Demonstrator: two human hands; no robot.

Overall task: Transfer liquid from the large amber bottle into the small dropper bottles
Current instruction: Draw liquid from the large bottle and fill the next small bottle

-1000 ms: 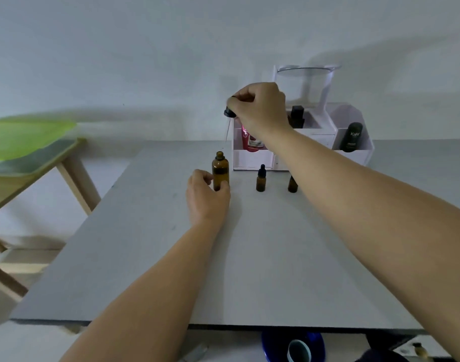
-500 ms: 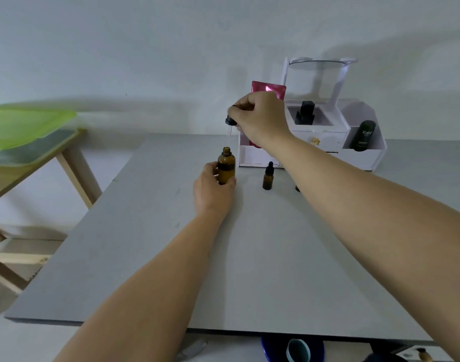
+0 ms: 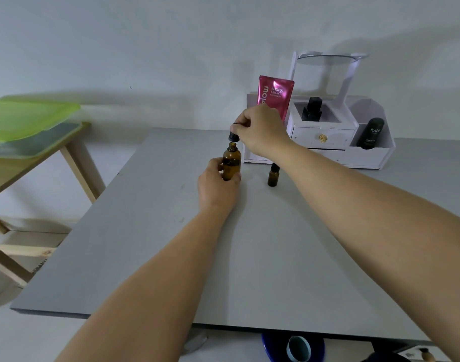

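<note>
While gripping bottle (image 3: 232, 163) upright on worktop (image 3: 249, 257) with left hand (image 3: 215, 184) | pinching dropper (image 3: 233, 137) just above its neck with right hand (image 3: 262, 134)

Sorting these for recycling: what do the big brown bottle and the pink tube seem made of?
Big brown bottle: probably glass, translucent amber, a darker level showing through; hard plastic cannot be ruled out. Pink tube: likely soft plastic or laminate, metallic gloss, with bright glare streaks and a flat crimped top.
</note>
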